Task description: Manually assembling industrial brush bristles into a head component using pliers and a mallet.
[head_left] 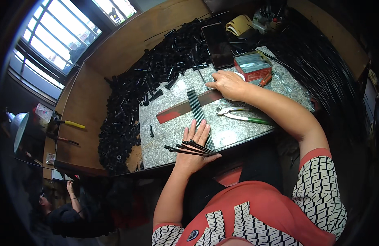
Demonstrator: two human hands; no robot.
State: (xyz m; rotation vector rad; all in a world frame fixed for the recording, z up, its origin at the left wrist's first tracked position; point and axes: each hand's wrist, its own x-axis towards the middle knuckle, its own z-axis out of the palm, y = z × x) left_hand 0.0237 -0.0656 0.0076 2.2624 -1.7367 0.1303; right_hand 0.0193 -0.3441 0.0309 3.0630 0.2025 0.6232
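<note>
My left hand (192, 153) lies with its fingers stretched out over the lower part of a row of thin dark rods (194, 101). More black rods with thick ends (185, 148) cross the back of that hand and converge near the thumb. Under the row runs a flat red-and-dark bar (169, 114), slanting over the speckled stone slab (150, 141). At the far end of the bar, my right hand (229, 85) has its fingers pinched at the tip of a thin black rod (201, 75). Green-handled pliers (234, 113) rest below my right forearm.
Black tubular parts (128, 98) heap along the slab's left and back. A phone (219, 45), a red box of thin clear pieces (253, 65) and an orange-handled tool (265, 79) sit behind my right hand. Long black rods (320, 61) fill the right. Another person (64, 211) is at lower left.
</note>
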